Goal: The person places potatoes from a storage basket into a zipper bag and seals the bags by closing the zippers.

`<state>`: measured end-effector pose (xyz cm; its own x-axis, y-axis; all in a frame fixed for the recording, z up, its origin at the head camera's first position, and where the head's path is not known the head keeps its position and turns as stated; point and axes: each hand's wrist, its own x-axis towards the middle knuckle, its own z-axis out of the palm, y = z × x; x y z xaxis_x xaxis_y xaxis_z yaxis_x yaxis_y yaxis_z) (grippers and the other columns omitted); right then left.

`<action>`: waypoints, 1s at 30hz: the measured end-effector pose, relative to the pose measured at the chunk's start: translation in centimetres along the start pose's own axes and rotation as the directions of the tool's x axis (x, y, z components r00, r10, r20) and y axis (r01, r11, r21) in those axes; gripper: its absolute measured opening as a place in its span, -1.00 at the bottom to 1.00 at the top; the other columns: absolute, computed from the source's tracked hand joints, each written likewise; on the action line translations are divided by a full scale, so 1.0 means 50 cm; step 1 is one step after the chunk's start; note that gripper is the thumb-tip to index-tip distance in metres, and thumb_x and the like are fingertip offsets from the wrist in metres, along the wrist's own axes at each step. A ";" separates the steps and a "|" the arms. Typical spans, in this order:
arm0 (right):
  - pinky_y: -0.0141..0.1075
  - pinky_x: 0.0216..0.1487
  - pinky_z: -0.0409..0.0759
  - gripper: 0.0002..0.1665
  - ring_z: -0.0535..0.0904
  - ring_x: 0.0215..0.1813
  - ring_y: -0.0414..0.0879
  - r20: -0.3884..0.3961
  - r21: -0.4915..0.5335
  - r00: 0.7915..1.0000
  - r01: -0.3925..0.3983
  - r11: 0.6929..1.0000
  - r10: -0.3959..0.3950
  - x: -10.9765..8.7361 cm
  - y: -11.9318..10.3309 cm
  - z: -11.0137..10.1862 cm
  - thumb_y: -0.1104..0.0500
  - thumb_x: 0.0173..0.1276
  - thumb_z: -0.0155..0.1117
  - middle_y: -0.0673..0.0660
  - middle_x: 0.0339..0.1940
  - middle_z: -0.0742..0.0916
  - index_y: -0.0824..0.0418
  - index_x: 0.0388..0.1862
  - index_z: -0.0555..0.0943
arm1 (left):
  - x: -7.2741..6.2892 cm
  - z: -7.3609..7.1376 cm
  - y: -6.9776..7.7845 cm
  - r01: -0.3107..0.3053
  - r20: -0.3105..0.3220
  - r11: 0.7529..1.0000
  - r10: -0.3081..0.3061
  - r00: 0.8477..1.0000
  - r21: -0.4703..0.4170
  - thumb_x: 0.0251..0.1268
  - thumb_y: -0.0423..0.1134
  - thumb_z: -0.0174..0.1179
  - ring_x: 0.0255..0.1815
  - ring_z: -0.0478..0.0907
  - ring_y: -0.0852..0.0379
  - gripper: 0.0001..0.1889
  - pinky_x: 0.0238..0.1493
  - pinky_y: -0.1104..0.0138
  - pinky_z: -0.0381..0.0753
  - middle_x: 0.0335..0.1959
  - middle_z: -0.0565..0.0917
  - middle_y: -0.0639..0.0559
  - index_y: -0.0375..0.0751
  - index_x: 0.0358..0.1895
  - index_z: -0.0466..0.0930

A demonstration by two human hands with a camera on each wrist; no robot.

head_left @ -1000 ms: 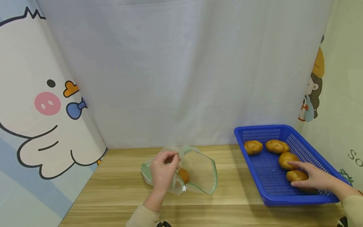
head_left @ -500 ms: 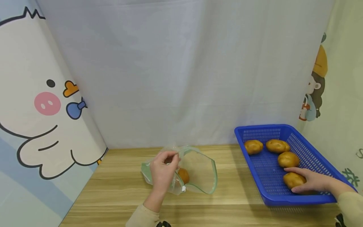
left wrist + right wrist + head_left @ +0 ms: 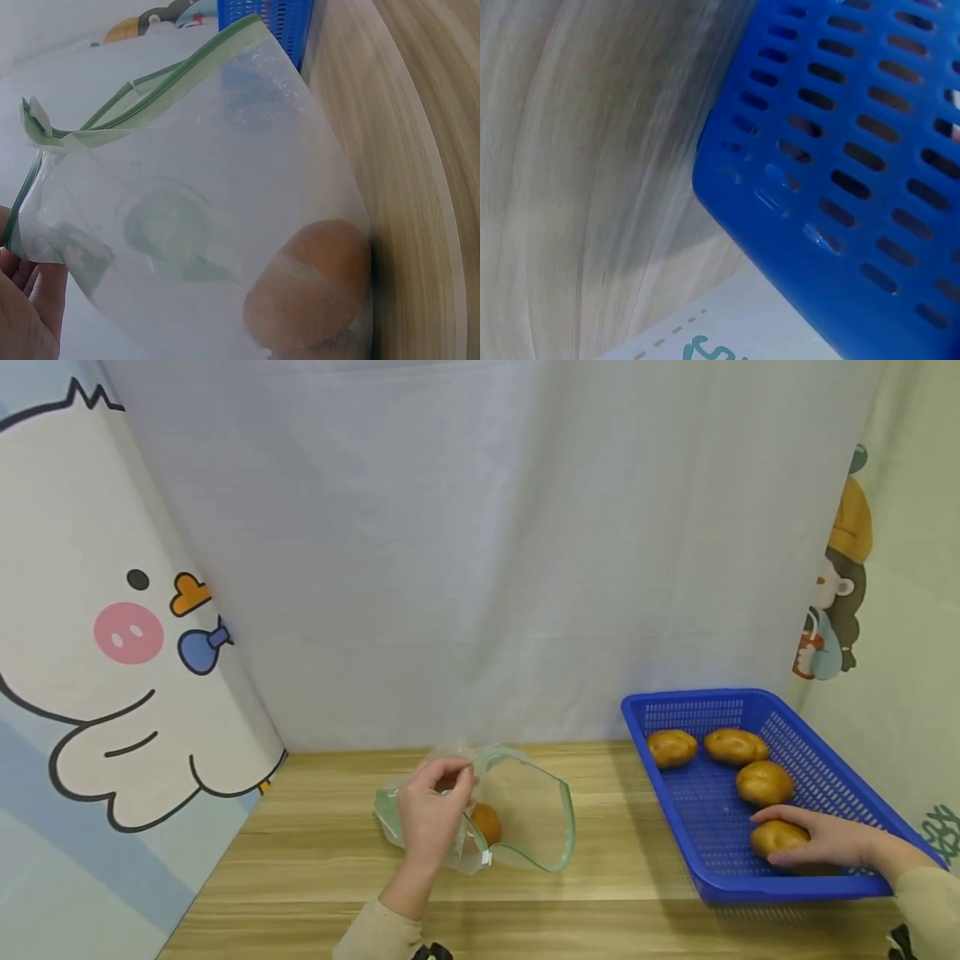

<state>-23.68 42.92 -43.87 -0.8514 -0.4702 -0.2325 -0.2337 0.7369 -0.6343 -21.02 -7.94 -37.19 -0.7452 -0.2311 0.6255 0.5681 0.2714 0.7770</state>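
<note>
My left hand (image 3: 435, 802) pinches the upper rim of a clear zip bag (image 3: 528, 810) with green edging, its mouth spread toward the right. Inside the bag lies a brown potato (image 3: 307, 285), seen through the plastic in the left wrist view. Over in the blue basket (image 3: 678, 843), my right hand (image 3: 832, 839) has its fingers and thumb around a potato (image 3: 776, 838) near the front right. Part of that potato is hidden by the hand, and a brown patch shows below the palm. The right wrist view holds only the basket's perforated wall (image 3: 840, 150), no hand.
Other potatoes lie farther back in the basket: one (image 3: 764, 783) just behind the gripped one, one (image 3: 736, 747) at the back, one (image 3: 671, 748) at the left. Wooden table (image 3: 570, 927) runs beneath. A pale curtain (image 3: 450, 568) hangs behind.
My right hand has shifted slightly left and toward the front, its potato moving away from the one behind. My left hand and the bag have stayed in place.
</note>
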 end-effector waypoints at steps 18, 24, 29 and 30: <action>-0.23 -0.16 0.55 -0.43 0.48 -0.02 -0.02 -0.198 0.031 0.979 0.058 0.998 -0.050 -0.003 -0.068 -0.004 0.12 0.45 0.23 0.35 0.18 0.51 0.19 0.38 0.37 | 0.004 0.000 -0.065 -0.041 -0.001 0.999 0.041 0.999 -0.006 0.17 -0.52 0.33 -0.59 0.65 0.20 -0.90 -0.58 0.42 0.68 -0.46 0.72 -0.02 -0.26 -0.38 0.77; -0.34 -0.24 0.55 -0.41 0.48 -0.10 -0.23 -0.238 0.003 0.961 0.143 0.990 -0.138 0.007 -0.122 -0.007 0.16 0.42 0.27 0.23 0.13 0.51 0.07 0.40 0.37 | 0.003 0.003 -0.061 -0.029 -0.014 1.000 0.029 0.999 -0.002 0.14 -0.55 0.34 -0.59 0.66 0.12 -0.92 -0.57 0.46 0.67 -0.45 0.72 -0.07 -0.33 -0.39 0.76; -0.35 -0.26 0.56 -0.39 0.49 -0.12 -0.23 -0.260 -0.014 0.938 0.232 0.973 -0.228 0.023 -0.167 0.007 0.19 0.36 0.33 0.16 0.06 0.54 0.07 0.37 0.40 | 0.002 0.003 -0.032 -0.036 -0.015 0.999 0.036 0.999 0.025 0.09 -0.63 0.32 -0.58 0.67 -0.01 -0.93 -0.58 0.49 0.65 -0.45 0.70 -0.19 -0.45 -0.40 0.72; -0.35 -0.26 0.55 -0.38 0.49 -0.12 -0.23 -0.260 -0.025 0.932 0.255 0.966 -0.253 0.027 -0.176 0.010 0.20 0.35 0.34 0.14 0.04 0.56 0.05 0.36 0.41 | 0.001 0.003 -0.021 -0.037 -0.013 0.999 0.037 0.999 0.028 0.09 -0.64 0.31 -0.58 0.67 -0.03 -0.93 -0.58 0.49 0.65 -0.45 0.69 -0.20 -0.47 -0.40 0.71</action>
<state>-22.54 35.59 -38.96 -0.8563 -0.4984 0.1355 -0.4552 0.6043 -0.6539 -21.72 -8.12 -37.99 -0.7187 -0.2334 0.6550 0.5852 0.3058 0.7510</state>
